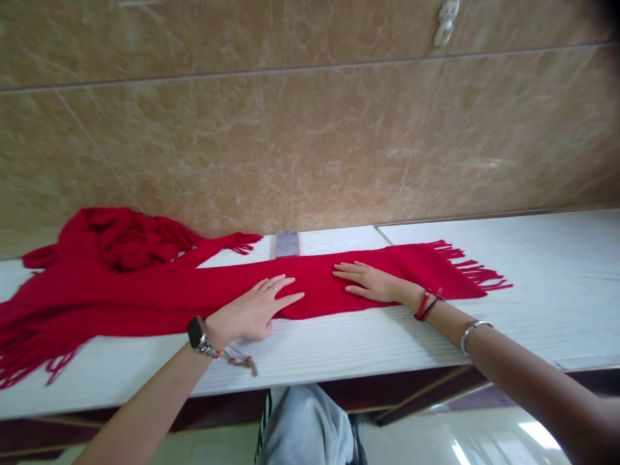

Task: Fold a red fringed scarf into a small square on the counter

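Observation:
A red fringed scarf [314,284] lies stretched lengthwise across the white table, folded into a long strip, its right fringe spread out. My left hand [254,307] rests on the strip near its front edge, fingers apart and pointing right. To the right of it, my right hand [365,282] lies flat on the same strip, fingers stretched out to the left. Neither hand grips the cloth. At the far left, more red fabric [126,242] is bunched up against the wall; whether it is part of the same scarf I cannot tell.
Behind the strip, a phone-like flat object [287,244] lies by the wall. The white table [547,271] runs along a brown marbled wall [290,142] with a small white fixture [445,22] high on it. My knee [307,426] shows below the front edge.

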`<state>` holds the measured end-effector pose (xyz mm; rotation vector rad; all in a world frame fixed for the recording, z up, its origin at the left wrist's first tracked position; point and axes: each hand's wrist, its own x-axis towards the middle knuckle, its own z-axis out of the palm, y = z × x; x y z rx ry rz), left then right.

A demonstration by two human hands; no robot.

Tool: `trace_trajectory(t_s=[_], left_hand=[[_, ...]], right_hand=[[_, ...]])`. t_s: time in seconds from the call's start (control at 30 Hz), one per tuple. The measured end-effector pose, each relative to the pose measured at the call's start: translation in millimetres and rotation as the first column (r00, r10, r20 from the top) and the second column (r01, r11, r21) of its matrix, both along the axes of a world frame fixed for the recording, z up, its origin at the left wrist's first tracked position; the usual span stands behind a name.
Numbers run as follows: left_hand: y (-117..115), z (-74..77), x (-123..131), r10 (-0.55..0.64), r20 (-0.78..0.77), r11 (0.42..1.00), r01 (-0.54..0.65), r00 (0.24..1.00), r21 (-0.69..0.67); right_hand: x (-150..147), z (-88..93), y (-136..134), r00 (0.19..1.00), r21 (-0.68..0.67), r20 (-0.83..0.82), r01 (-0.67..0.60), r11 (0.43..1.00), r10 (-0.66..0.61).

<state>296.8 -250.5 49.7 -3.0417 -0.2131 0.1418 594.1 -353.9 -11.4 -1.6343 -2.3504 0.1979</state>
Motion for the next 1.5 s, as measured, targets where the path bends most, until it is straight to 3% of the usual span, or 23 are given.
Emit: trace_trajectory(t_s=[0.27, 0.53, 0.67, 0.73, 0.8, 1.0, 1.27, 1.37, 1.5], left_hand=[[26.3, -4.6, -58.0, 0.219, 0.036, 0.958, -0.222, 0.975, 0.179], [54.5, 4.7, -96.8, 0.366, 0.116, 0.907, -0.382, 0.923, 0.177], [48.2, 9.2, -103.1, 0.355, 0.098, 0.933, -0.359, 0.930, 0.028], [39.5, 6.9, -98.3, 0.315, 0.082, 0.948, -0.310, 0.945, -0.072], [29.5, 1.1, -88.7, 0.272, 0.107, 0.961, -0.264, 0.956, -0.081], [1.7, -16.8, -47.3, 0.085, 0.182, 0.988, -0.106, 0.980, 0.112], [-13.8, -13.8, 1.3, -0.056, 0.120, 0.945, 0.014, 0.991, 0.326], [-10.4, -15.3, 13.5, -0.037, 0.153, 0.963, -0.005, 0.988, 0.269], [1.3, -17.0, 22.3, 0.045, 0.267, 0.998, -0.055, 0.963, 0.033]], right_hand=[[1.7, -3.9, 0.2, 0.999, 0.031, -0.046, 0.010, 0.999, -0.008], [1.1, -4.3, 0.2, 0.999, 0.037, -0.038, 0.033, 0.999, -0.032], [1.2, -5.7, 0.8, 0.998, 0.052, -0.057, 0.032, 0.998, -0.029], [1.5, -6.5, 1.1, 0.998, 0.057, -0.064, 0.029, 0.998, -0.025], [1.9, -7.0, 1.4, 0.998, 0.061, -0.064, 0.026, 0.998, -0.022], [1.6, -5.5, 1.4, 0.998, 0.059, -0.054, 0.030, 0.998, -0.026], [0.5, -2.2, 0.9, 0.999, 0.078, -0.019, 0.036, 0.996, -0.035], [-5.0, 6.1, -1.8, 1.000, 0.120, -0.017, 0.025, 0.992, -0.023], [-29.4, 22.6, -3.6, 0.999, 0.250, -0.035, 0.008, 0.968, 0.001]])
